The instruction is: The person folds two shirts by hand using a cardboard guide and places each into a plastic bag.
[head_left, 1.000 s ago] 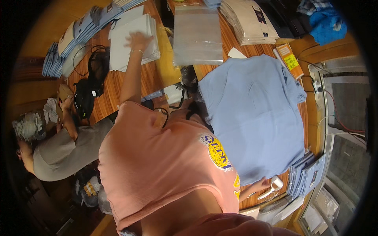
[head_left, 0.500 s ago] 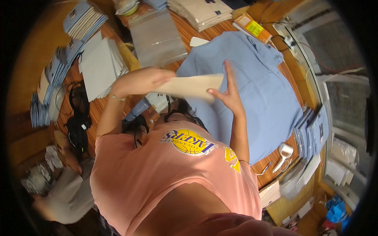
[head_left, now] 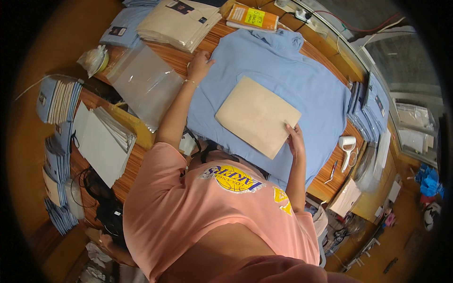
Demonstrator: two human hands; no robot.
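A light blue shirt lies spread on the wooden table, its collar at the far end. On its middle rests a flat tan card sheet, set at a slant. My right hand pinches the near right corner of the sheet, thumb on top. Farther off, my left hand is at the shirt's far left edge, its fingers curled in on the cloth there. A small white piece shows beside that hand, mostly covered.
Clear plastic bags lie left of the shirt, with white sheets nearer. Packed tan garments and an orange packet sit at the back. Folded blue shirts and a white-handled roller are at right.
The tan sheet, held between both hands before, now lies on the shirt. My left hand has let go of it and moved to the shirt's far left edge. The view has turned.
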